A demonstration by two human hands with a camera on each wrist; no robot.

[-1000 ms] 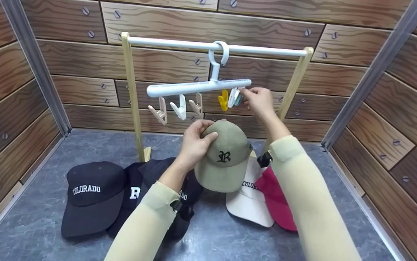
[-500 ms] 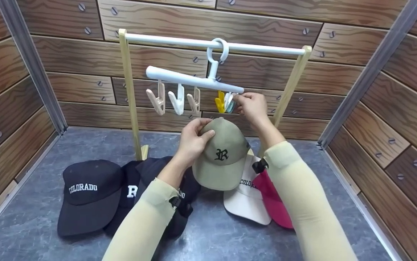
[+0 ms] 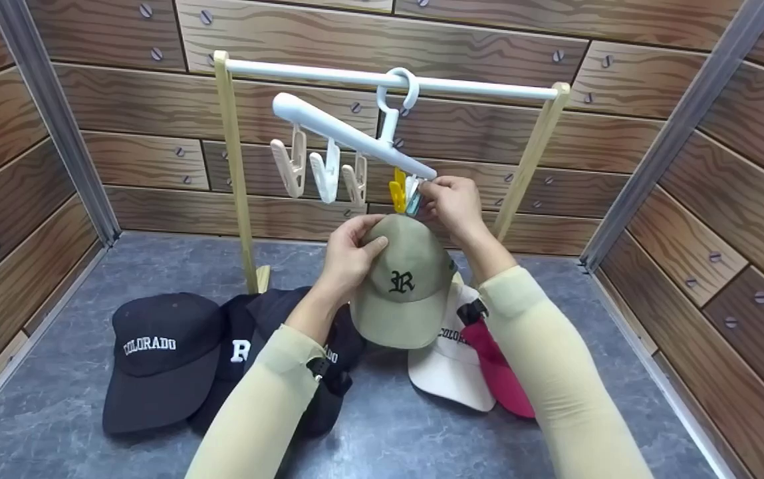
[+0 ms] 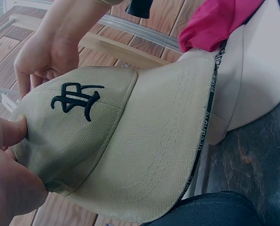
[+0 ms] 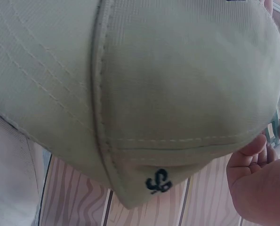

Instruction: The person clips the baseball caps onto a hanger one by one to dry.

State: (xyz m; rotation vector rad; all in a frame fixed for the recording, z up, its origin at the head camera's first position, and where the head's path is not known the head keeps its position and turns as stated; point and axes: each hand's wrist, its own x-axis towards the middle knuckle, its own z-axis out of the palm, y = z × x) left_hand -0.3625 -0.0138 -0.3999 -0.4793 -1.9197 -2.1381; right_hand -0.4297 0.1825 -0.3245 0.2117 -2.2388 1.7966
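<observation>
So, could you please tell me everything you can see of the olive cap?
The olive cap, apparently ribbed fabric, has a rounded crown, a stitched brim, a black R in front and a small dark side emblem. It is held below the hanger, brim downward, front facing the head camera, its crown pinched by the left hand.

An olive-green cap (image 3: pixel 403 259) is held by its crown in the left hand (image 3: pixel 347 258), brim downward and front outward, its front marked with a black embroidered R, its side with a small dark motif and its brim underside edged with dark lettered tape. A teal clip (image 3: pixel 413 202) is pinched between thumb and fingers of the right hand (image 3: pixel 456 203) just above the crown, though whether cap and clip are touching cannot be told. The clip is hung with other clips from a pale hanger (image 3: pixel 355 138), which is hooked over a white rail (image 3: pixel 315 72) and slanted in the head view, its right-hand end lower.
</observation>
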